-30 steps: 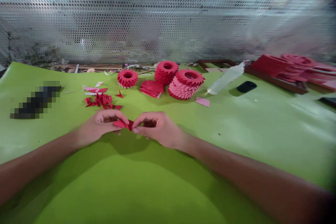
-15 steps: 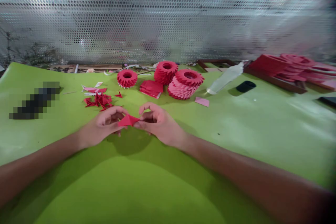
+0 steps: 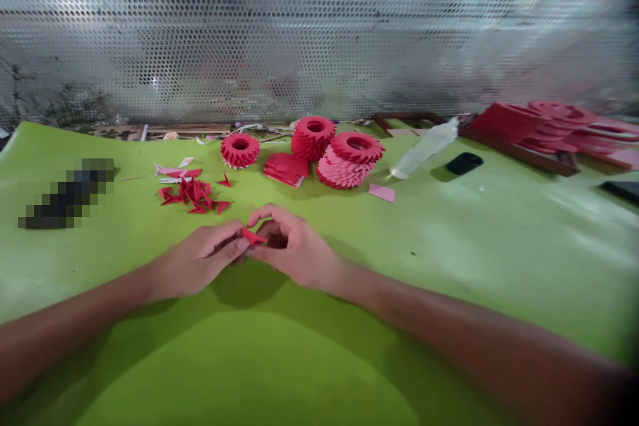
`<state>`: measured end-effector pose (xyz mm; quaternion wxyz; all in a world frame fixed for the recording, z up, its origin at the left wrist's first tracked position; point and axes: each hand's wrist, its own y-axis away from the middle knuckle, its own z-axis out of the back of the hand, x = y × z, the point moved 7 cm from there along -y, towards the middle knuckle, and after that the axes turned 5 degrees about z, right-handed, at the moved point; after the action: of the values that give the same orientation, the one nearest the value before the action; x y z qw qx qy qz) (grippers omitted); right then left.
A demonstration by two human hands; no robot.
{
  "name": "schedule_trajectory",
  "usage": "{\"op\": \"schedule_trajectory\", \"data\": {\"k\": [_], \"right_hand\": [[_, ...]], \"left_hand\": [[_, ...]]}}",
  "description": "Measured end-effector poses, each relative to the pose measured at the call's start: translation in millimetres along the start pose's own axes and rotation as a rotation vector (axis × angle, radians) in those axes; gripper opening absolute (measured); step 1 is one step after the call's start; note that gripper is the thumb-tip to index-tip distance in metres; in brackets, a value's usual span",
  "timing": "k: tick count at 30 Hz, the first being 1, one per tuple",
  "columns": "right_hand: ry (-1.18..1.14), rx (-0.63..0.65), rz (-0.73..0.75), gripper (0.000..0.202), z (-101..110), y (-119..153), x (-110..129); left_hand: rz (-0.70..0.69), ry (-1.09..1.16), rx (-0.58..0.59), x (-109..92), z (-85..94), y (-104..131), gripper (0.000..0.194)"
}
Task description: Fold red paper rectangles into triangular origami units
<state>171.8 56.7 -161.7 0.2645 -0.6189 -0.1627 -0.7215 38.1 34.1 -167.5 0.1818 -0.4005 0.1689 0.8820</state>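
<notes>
A small piece of folded red paper (image 3: 253, 237) is pinched between my two hands, a little above the green tabletop. My left hand (image 3: 202, 256) grips its left side between thumb and fingers. From the right, my right hand (image 3: 299, 249) closes thumb and fingers around its other side, with the index finger arched over the top. Fingers hide part of the paper. Just beyond my left hand lies a heap of small folded red paper pieces (image 3: 192, 193). Behind the hands is a stack of flat red paper pieces (image 3: 285, 168).
Ring-shaped paper stacks stand at the back: a small red one (image 3: 240, 150), a taller red one (image 3: 313, 137) and a red-and-pink one (image 3: 351, 161). Rightward lie a pink slip (image 3: 381, 192), a clear bottle (image 3: 424, 148), a black cylinder (image 3: 464, 163) and a tray (image 3: 529, 150) of red paper.
The red paper has gone from a wider triangle to a smaller folded shape. My left hand has closed in, and its thumb now presses near the right fingertips. Both hands sit slightly lower.
</notes>
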Motion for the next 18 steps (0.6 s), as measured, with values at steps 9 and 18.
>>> {"op": "schedule_trajectory", "data": {"k": [9,18], "right_hand": [[0.101,0.071,-0.002,0.035,-3.3,4.4,4.4],[0.168,0.125,-0.082,0.033,2.2,2.0,-4.2]], "left_hand": [[0.007,-0.028,-0.009,4.0,1.0,-3.0,0.045],[0.024,-0.030,-0.074,6.2,5.9,-1.3,0.045]]}}
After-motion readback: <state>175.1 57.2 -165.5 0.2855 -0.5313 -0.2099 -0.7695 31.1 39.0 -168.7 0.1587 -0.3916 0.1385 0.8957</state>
